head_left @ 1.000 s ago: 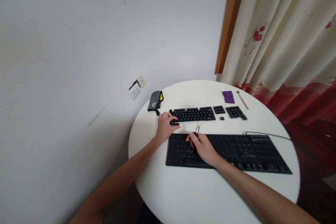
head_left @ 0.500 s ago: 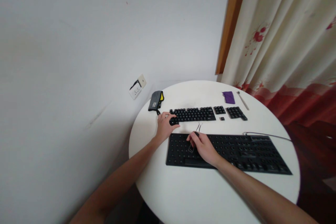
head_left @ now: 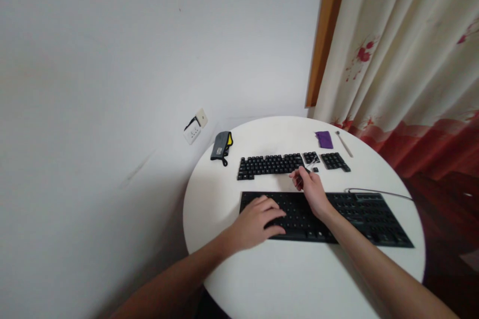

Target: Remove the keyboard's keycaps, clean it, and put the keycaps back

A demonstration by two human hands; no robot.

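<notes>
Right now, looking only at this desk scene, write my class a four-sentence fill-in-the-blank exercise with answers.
1. The right hand holds a wire keycap puller, while the left hand is over a black ____.
2. The small fabric piece left of the slim stick is ____.
3. The round tabletop is ____.
4. The curtain has a ____ band along its bottom.

Missing words: keyboard; purple; white; red.

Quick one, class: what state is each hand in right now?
Left hand: open, over the keyboard; contact unclear.
Right hand: closed, holding a wire tool.
</notes>
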